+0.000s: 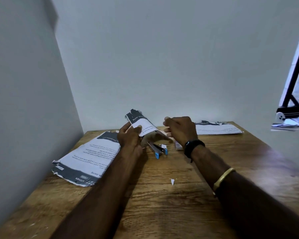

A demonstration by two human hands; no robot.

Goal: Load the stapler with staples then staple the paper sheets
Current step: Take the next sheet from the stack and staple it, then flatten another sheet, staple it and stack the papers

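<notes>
- Head view: left hand (129,137) grip pinches the paper sheets (142,125), raised above the counter (162,213); right hand (179,130) grip appears to pinch their opposite edge.
- Stapler (158,150) lies on the counter just under the sheets, seemingly hinged open; loading cannot be confirmed.
- Judgement: square the edges flush before feeding 1 corner into the stapler.
- Count: 1 stapler, 1 held bundle, 2 flat stacks (left stack (88,159), far stack (217,129)), 1 scrap (172,181).

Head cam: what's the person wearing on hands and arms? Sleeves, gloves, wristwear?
No gloves on the left hand or right hand, and no sleeves in view on either forearm. The right wrist carries a black band; higher up that forearm sits a gold-coloured bangle. The left arm wears nothing visible.
</notes>
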